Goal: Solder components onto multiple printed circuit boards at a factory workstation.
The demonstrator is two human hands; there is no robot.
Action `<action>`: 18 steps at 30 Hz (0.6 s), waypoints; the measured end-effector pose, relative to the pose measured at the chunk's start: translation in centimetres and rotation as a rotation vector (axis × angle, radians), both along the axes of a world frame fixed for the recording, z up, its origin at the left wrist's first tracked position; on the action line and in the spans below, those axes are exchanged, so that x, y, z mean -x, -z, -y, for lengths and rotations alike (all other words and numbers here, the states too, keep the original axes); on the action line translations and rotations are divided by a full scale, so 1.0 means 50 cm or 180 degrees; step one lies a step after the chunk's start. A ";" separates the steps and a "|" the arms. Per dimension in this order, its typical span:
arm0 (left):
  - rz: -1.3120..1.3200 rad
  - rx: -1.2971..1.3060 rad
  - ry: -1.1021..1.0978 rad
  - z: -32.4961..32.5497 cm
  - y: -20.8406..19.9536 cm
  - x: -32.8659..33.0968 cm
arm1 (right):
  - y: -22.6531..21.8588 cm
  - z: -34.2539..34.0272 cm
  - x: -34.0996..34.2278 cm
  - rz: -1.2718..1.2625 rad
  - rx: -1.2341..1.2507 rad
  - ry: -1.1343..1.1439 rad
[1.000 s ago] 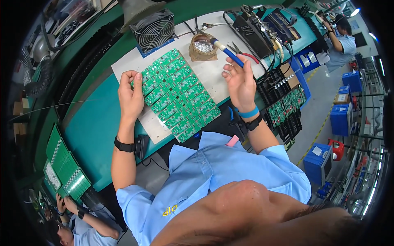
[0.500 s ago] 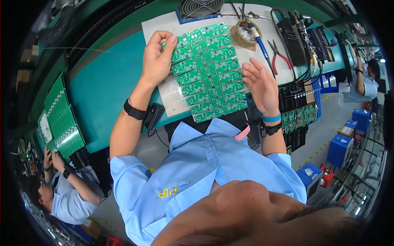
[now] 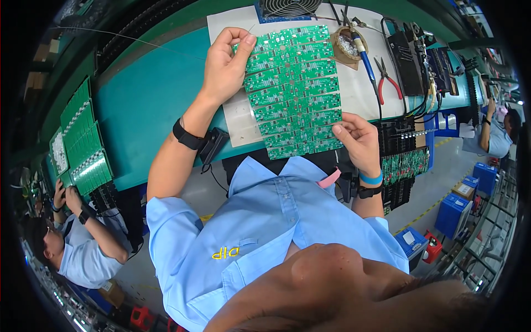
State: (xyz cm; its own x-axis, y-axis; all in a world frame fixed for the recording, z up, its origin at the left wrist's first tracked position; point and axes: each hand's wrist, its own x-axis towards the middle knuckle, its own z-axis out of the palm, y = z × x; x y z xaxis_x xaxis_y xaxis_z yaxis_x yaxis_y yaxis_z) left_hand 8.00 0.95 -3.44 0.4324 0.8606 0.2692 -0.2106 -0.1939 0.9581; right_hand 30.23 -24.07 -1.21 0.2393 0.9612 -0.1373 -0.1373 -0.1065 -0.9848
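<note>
A large green circuit board panel [image 3: 296,91], marked off into rows of small boards, lies on white sheeting in front of me. My right hand [image 3: 360,141] pinches its lower right edge, thumb on top. At the upper left corner, my left hand [image 3: 228,63] is closed, thumb against index finger. A thin solder wire [image 3: 149,43] runs in from the upper left to this hand, and its tip pokes out past the fingertips. Whether the left hand also grips the panel's edge, I cannot tell.
Right of the panel are a round tub [image 3: 347,45], a blue soldering iron [image 3: 366,61] and red-handled pliers [image 3: 389,82]. A fan [image 3: 290,8] stands behind. Green boards [image 3: 83,146] are stacked at left near a co-worker [image 3: 91,249]. A black rack [image 3: 401,166] of boards stands at right.
My right hand has gone from open beside the panel to pinching its lower right edge. The left hand stays at the upper left corner. The whole view has shifted slightly.
</note>
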 end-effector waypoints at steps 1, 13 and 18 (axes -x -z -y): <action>0.0004 0.0000 0.0000 0.000 0.000 0.000 | -0.002 0.001 0.002 0.0004 0.0000 0.0000; 0.0192 0.0006 0.0096 -0.002 0.000 0.000 | -0.028 0.010 0.010 0.0061 0.0043 -0.0054; 0.0155 -0.0014 0.0106 -0.005 0.003 0.002 | -0.032 0.012 0.009 -0.0039 0.0030 -0.0105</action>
State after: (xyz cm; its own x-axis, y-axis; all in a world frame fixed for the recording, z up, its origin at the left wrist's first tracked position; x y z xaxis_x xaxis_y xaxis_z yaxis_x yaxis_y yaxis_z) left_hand 7.91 1.19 -3.61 0.4470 0.8447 0.2945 -0.2633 -0.1904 0.9457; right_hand 29.78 -24.69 0.40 0.2056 0.9672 -0.1490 -0.1455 -0.1203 -0.9820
